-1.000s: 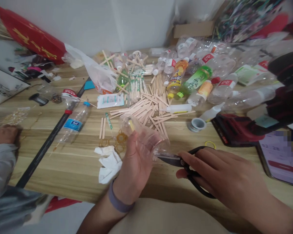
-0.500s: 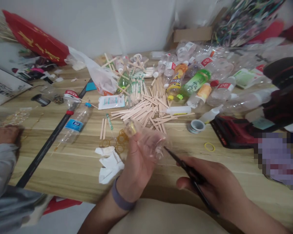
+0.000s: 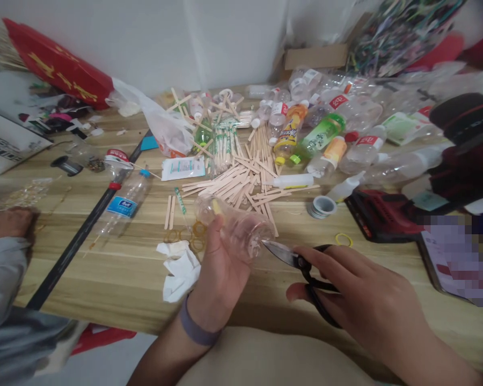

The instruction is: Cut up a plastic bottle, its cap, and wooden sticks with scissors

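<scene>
A clear plastic bottle [image 3: 241, 228] lies across my left hand [image 3: 223, 268], whose fingers are wrapped round it with the thumb on top. Its base faces right, toward a pair of scissors [image 3: 285, 254]. The black handles of the scissors sit in my right hand [image 3: 358, 284], and the blade tips are at the bottle's base; whether they pierce it I cannot tell. Just left of the bottle are yellow-brown rubber bands [image 3: 185, 236] and crumpled white tissue [image 3: 181, 271].
Loose wooden sticks [image 3: 233, 182] are heaped beyond my hands. Many plastic bottles [image 3: 324, 134] crowd the back right. A red and black power tool [image 3: 382, 214] and a phone [image 3: 451, 262] lie at right. Another person's hand [image 3: 12, 222] rests at far left, beyond a black bar [image 3: 80, 241].
My right hand has turned the scissors so that the blade and handle loops show more. The bottle has tilted slightly in my left hand, its base turned more toward me.
</scene>
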`<control>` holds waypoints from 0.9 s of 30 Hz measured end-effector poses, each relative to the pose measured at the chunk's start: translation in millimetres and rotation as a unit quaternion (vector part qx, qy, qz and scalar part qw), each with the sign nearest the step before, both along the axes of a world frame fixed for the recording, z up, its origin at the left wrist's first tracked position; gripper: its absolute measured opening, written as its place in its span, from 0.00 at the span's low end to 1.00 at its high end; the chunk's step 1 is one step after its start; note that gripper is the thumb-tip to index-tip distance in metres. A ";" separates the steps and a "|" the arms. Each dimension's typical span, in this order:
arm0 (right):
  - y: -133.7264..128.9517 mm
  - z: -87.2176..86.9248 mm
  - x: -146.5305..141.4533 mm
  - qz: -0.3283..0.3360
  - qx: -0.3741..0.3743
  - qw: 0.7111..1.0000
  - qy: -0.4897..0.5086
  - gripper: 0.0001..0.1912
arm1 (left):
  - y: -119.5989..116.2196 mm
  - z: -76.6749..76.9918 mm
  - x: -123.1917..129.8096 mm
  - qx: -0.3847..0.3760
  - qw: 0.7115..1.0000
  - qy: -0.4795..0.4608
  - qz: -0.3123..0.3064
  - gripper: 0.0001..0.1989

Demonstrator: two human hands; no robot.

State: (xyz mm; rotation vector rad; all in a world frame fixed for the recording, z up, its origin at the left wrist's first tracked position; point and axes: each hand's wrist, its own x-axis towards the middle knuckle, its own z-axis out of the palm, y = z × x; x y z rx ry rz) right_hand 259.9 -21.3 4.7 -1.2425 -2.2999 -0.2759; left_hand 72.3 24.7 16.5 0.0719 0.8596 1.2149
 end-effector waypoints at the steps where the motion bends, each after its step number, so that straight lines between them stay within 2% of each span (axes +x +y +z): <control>1: 0.1 0.1 -0.2 -0.005 0.007 1.000 -0.012 0.23 | -0.2 -0.5 -0.3 -0.002 1.000 -0.009 0.006 0.24; 8: 1.5 2.3 0.1 -0.038 0.048 0.995 -0.084 0.20 | -1.8 -9.1 -1.6 0.007 0.999 -0.035 0.023 0.19; 13: 3.4 4.8 0.9 -0.043 0.038 0.994 -0.088 0.22 | -0.6 -5.7 1.1 -0.014 0.997 -0.056 0.057 0.17; 18: 3.8 3.7 0.6 -0.051 0.034 0.994 -0.088 0.22 | 0.3 -3.7 3.7 -0.029 0.997 -0.049 0.058 0.16; 22: 6.2 4.9 1.9 -0.060 0.062 0.991 -0.107 0.21 | 0.5 -4.8 6.0 -0.019 0.998 -0.041 0.050 0.15; 27: 10.2 1.0 7.9 -0.046 0.074 0.991 -0.099 0.19 | -0.3 -8.0 6.8 -0.023 0.999 -0.029 0.034 0.16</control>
